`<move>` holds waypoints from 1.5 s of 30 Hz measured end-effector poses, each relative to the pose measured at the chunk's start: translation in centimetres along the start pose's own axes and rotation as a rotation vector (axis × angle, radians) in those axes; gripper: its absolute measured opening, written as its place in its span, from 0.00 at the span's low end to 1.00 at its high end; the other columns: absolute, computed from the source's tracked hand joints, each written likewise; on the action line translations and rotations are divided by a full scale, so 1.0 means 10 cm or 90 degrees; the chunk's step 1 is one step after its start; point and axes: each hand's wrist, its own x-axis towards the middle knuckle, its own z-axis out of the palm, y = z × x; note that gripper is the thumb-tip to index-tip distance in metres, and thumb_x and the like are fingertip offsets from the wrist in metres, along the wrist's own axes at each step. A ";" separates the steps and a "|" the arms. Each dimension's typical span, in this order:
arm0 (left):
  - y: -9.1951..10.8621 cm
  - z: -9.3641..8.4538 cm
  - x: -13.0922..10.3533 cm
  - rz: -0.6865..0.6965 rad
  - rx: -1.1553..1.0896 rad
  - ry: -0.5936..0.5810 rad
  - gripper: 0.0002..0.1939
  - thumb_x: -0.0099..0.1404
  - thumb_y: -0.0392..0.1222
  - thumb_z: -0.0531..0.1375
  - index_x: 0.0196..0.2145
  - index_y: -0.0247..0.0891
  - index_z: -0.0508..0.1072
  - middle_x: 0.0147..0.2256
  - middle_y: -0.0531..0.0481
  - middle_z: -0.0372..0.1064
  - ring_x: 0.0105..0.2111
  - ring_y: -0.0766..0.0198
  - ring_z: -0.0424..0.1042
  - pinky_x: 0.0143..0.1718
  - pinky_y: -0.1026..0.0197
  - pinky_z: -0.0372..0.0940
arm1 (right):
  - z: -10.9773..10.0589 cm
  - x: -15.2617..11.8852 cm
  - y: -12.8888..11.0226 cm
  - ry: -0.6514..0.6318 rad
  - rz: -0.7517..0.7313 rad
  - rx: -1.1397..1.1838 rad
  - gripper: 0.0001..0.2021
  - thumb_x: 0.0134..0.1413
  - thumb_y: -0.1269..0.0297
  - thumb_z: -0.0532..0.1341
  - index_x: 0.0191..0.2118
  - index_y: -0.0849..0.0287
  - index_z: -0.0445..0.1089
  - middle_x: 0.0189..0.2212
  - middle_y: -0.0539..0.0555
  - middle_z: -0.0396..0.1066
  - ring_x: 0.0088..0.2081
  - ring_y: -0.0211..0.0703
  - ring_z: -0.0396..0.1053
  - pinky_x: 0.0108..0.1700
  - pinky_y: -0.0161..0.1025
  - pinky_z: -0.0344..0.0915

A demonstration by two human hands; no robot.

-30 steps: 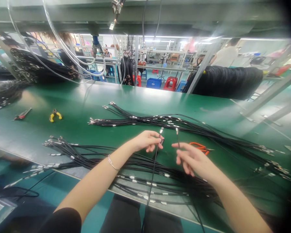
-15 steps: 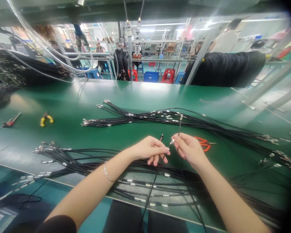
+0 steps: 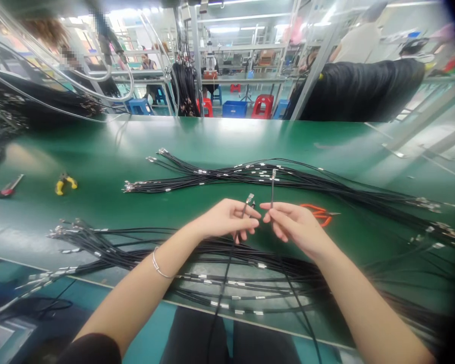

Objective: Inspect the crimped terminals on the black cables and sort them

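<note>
My left hand (image 3: 233,218) is closed round a black cable (image 3: 226,273), whose small metallic connector (image 3: 251,198) sticks up above the fingers. Close by on the right, my right hand (image 3: 293,218) pinches another cable end (image 3: 272,194) between thumb and fingers, its pale tip pointing up. Both cables run down across the table edge towards my lap. The fingertips of the two hands are slightly apart. Beneath my forearms lies a bundle of black cables (image 3: 136,259) with white labels, and a second bundle (image 3: 212,176) stretches across the table beyond my hands.
Orange-handled scissors (image 3: 318,213) lie just right of my right hand. Yellow-handled pliers (image 3: 65,183) and a red-handled tool (image 3: 9,188) rest at the left of the green table (image 3: 167,134). Thick black cable coils (image 3: 364,91) hang behind the far edge. People sit or stand beyond.
My right fingers have come off the connector of the left cable, which now stands free above my left hand. The hands are a little further apart, and the view has shifted slightly.
</note>
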 end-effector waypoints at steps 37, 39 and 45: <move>0.07 -0.05 -0.07 0.031 -0.048 0.092 0.19 0.54 0.50 0.70 0.34 0.30 0.79 0.31 0.43 0.77 0.25 0.68 0.75 0.30 0.67 0.73 | 0.27 -0.13 0.10 -0.191 0.130 -0.043 0.17 0.42 0.56 0.72 0.25 0.61 0.66 0.23 0.53 0.75 0.23 0.34 0.69 0.25 0.31 0.66; 0.08 -0.04 -0.07 0.032 -0.051 0.084 0.19 0.53 0.50 0.70 0.33 0.30 0.79 0.30 0.43 0.77 0.25 0.68 0.75 0.30 0.67 0.73 | 0.28 -0.13 0.10 -0.199 0.138 -0.054 0.18 0.43 0.55 0.72 0.24 0.62 0.65 0.22 0.53 0.74 0.22 0.34 0.69 0.25 0.31 0.66; 0.09 -0.02 -0.08 0.007 -0.066 0.086 0.19 0.52 0.49 0.71 0.34 0.30 0.80 0.31 0.42 0.77 0.27 0.66 0.76 0.30 0.66 0.74 | 0.27 -0.13 0.12 -0.228 0.146 -0.060 0.18 0.42 0.56 0.72 0.24 0.62 0.65 0.23 0.54 0.74 0.22 0.35 0.69 0.25 0.32 0.66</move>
